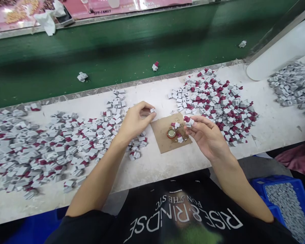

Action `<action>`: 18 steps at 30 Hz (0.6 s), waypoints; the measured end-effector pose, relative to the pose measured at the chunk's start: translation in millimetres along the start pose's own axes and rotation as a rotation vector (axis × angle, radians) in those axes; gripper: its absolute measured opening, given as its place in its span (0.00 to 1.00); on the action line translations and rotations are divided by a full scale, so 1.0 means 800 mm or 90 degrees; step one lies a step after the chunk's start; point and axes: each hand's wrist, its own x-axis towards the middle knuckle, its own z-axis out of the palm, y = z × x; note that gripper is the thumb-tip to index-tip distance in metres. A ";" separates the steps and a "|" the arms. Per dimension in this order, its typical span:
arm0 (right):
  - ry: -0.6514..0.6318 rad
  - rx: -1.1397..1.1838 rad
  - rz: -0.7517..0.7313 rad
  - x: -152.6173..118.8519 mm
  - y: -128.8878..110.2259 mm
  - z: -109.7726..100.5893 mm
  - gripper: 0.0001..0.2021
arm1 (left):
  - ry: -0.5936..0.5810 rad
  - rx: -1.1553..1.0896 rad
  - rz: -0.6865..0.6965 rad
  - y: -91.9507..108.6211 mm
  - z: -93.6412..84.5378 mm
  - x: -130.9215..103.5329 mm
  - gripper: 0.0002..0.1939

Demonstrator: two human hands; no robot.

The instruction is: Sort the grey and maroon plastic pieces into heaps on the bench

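Jutting from right hand, two-tone piece

2 bent forearms reach forward; left hand and right hand pinch, apart.

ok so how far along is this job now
Partway, it seems. Probably done: the pile just right of the cardboard, showing many dark red parts. In hand: a pale piece in the left hand, a red and white piece in the right hand. Likely left: the plain gray pile at far right. The big left pile also shows red, so its stage is unclear.
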 end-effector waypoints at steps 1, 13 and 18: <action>0.001 0.006 -0.016 0.002 -0.003 0.004 0.10 | -0.015 -0.071 -0.002 0.009 0.003 -0.003 0.10; 0.025 -0.053 -0.156 0.016 -0.025 0.039 0.07 | -0.127 -0.346 -0.025 0.067 0.021 -0.024 0.13; 0.012 -0.073 -0.145 0.016 -0.023 0.041 0.06 | -0.125 -0.322 -0.035 0.064 0.018 -0.025 0.13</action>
